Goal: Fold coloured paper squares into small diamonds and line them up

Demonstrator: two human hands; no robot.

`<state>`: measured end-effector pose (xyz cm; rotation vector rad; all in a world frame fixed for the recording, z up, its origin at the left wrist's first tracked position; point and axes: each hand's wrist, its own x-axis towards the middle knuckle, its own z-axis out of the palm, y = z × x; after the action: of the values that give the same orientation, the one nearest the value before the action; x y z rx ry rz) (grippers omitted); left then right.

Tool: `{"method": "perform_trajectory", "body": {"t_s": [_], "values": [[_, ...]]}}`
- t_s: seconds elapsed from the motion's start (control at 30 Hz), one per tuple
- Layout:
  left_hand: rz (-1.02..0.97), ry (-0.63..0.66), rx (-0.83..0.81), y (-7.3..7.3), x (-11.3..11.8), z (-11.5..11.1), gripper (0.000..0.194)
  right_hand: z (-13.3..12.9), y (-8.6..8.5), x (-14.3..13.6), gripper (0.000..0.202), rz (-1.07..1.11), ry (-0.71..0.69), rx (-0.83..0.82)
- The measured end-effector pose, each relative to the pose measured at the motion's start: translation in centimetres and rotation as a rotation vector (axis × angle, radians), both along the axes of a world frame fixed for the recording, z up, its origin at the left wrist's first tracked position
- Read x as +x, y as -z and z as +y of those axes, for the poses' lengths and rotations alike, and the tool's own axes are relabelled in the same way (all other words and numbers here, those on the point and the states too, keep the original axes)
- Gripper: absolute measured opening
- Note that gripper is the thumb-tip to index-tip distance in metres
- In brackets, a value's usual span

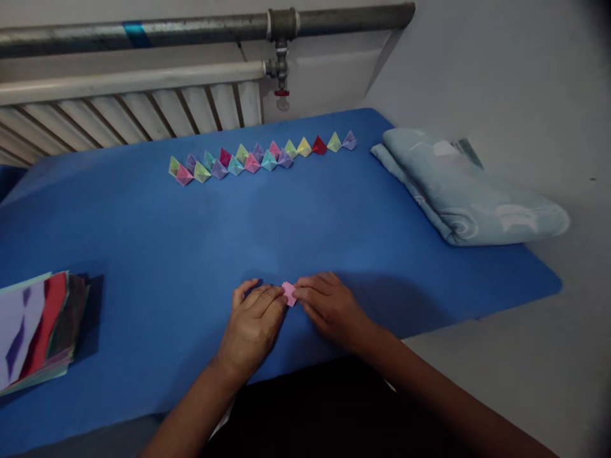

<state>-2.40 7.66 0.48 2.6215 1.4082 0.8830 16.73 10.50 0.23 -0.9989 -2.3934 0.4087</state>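
Observation:
A small folded piece of pink paper [289, 293] lies between my two hands near the front edge of the blue surface. My left hand [255, 318] has its fingertips on the paper's left side, with the fingers bent and close together. From the right, my right hand [331, 305] pinches the paper's other side between thumb and fingers. Parts of the paper are hidden under the fingertips. Farther back stand two rows of folded paper pieces [252, 163] in pink, green, purple, blue, yellow and red, each with a pointed top.
At the left lies a stack of coloured paper sheets [33, 324]. A folded pale blue-green blanket [472, 191] rests on the right side of the blue surface [191, 235], by the wall. Behind are a white radiator [143, 111] and a metal pipe [205, 28] with a red-handled valve [281, 93].

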Motion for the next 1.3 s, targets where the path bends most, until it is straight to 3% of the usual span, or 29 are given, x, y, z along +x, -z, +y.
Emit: {"method": "perform_trajectory", "body": {"t_s": [0.27,0.77,1.1,1.3], "values": [[-0.008,0.045,-0.015,0.4,-0.2,0.1,0.018,0.0,0.1,-0.1,0.026,0.011,-0.032,0.022],[0.015,-0.031,-0.017,0.3,-0.1,0.0,0.015,0.1,0.0,-0.2,0.022,0.084,0.014,-0.006],[-0.001,-0.097,-0.077,-0.1,-0.2,0.2,0.015,0.0,-0.2,-1.1,0.016,0.096,0.167,-0.086],[-0.011,-0.175,-0.167,-0.4,0.4,0.1,0.019,0.0,-0.2,-1.2,0.012,0.090,0.183,-0.105]]}}
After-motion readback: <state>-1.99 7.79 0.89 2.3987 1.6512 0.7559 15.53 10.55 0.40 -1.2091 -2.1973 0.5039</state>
